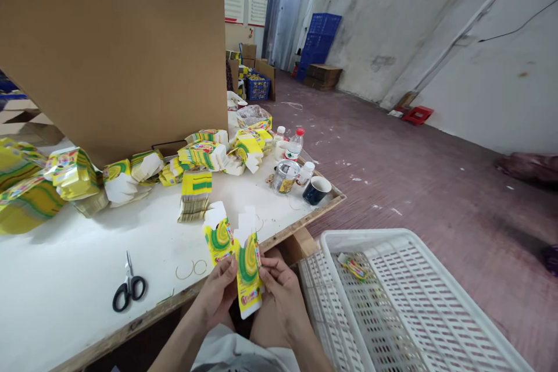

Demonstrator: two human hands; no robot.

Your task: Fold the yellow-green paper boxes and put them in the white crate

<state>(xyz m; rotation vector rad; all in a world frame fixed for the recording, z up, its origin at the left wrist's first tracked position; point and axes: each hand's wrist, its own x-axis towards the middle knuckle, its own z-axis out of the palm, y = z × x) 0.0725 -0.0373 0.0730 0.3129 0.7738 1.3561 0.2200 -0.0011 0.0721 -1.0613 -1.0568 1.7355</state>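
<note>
A yellow and green printed carton (pixel 248 270), its white flaps upright at the top, is held over my lap between both hands. My left hand (pixel 218 290) is closed on its left edge with thumb and fingers. On the opposite edge, my right hand (pixel 281 288) pinches the carton. Just behind, a second carton of the same print (pixel 218 238) lies at the table's edge, partly hidden by the held one and my left hand. A stack of flat cartons (pixel 195 195) stands farther back on the white table (pixel 56 290).
Black-handled scissors (pixel 129 288) and rubber bands (pixel 192 268) lie on the table. A dark mug (pixel 317 190), a clear jar (pixel 286 177) and bottles stand near its right corner. Beside my right leg is a white plastic basket (pixel 370 237) holding one small carton (pixel 352 267). Large cardboard (pixel 117 52) rises behind.
</note>
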